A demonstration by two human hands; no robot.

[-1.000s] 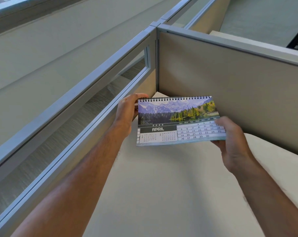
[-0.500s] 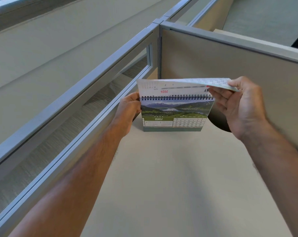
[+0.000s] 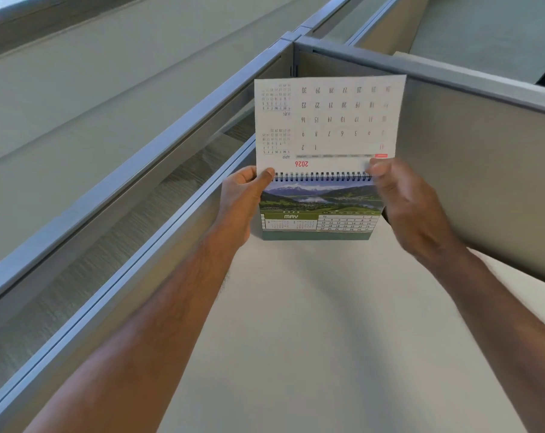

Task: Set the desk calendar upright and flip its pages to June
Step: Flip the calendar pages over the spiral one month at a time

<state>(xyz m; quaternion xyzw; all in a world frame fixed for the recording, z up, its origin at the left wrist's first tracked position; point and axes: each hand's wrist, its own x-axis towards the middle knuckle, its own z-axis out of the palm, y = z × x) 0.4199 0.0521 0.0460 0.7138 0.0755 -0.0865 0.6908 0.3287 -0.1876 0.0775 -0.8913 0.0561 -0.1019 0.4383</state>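
The spiral-bound desk calendar [image 3: 321, 210] stands upright on the pale desk [image 3: 312, 323] near the cubicle corner, showing a green MAY page with a mountain lake photo. The flipped April page [image 3: 327, 120] sticks straight up above the spiral, its white back printed with upside-down dates. My left hand [image 3: 243, 198] grips the calendar's left edge, thumb on the upper left corner by the spiral. My right hand [image 3: 402, 207] is at the right end of the spiral, fingers curled and blurred; whether they pinch the page I cannot tell.
A grey cubicle partition [image 3: 468, 145] rises right behind the calendar and runs to the right. A metal-framed divider with a glass strip [image 3: 140, 220] borders the desk on the left. Bare desk surface stretches toward me between my forearms.
The April page was lifted off the front and swung up over the spiral, so MAY now shows. My right hand came down from the page's far corner to the spiral's right end.
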